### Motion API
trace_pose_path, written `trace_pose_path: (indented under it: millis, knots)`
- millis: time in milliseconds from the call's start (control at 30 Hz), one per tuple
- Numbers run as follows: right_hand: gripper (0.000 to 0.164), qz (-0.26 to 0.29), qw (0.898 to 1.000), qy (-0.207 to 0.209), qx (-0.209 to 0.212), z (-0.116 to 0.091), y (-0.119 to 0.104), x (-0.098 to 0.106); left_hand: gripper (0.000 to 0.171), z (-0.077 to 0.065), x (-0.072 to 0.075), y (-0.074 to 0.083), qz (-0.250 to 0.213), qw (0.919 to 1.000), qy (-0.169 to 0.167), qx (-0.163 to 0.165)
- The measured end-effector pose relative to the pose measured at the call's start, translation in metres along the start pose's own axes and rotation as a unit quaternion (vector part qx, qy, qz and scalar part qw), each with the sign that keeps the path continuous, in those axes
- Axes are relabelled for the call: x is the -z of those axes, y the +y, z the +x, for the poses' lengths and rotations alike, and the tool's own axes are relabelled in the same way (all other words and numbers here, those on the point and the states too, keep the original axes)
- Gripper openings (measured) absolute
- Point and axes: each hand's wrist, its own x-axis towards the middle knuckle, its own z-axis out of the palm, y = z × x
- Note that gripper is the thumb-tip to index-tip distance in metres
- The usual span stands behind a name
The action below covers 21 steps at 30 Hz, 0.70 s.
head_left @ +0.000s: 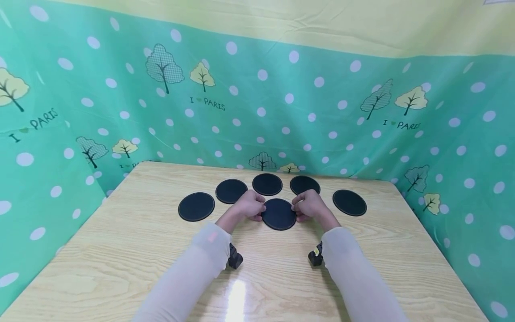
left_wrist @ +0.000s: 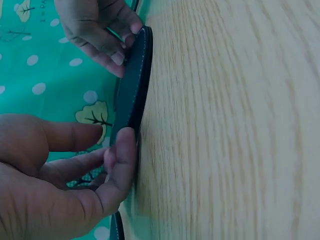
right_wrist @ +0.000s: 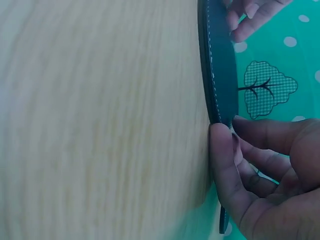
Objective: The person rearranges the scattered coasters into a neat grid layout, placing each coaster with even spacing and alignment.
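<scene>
A round black coaster (head_left: 279, 214) with light stitching round its rim lies at the middle of the wooden table, between the two hands. My left hand (head_left: 250, 205) grips its left edge with thumb and fingers. On the opposite edge, my right hand (head_left: 309, 205) holds it the same way. In the left wrist view the coaster (left_wrist: 136, 80) is seen nearly edge-on, and its rim looks thick and layered; whether more than one disc is there I cannot tell. The right wrist view shows the thumb (right_wrist: 225, 155) against the rim of the coaster (right_wrist: 220, 65).
Several similar black coasters lie in an arc behind: one at the far left (head_left: 196, 206), one at left (head_left: 231, 191), one at centre back (head_left: 267, 184), one partly behind the right hand (head_left: 304, 184), one at the right (head_left: 349, 202). A green dotted cloth (head_left: 281, 116) hangs behind the table (head_left: 273, 277).
</scene>
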Motion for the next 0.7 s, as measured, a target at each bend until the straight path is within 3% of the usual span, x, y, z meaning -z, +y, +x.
trace_pose_path:
  millis: [267,700]
  knots:
    - [0.018,0.029,1.0,-0.003,-0.011,-0.0003,-0.0005,0.0019,0.04,-0.001,-0.0032,0.0022,-0.004,0.9995,0.032,0.0]
    - [0.022,0.085,0.996,-0.009,-0.013,-0.0001,-0.0019,0.0058,0.047,0.0009,0.0034,0.0016,-0.028,0.9989,0.037,-0.006]
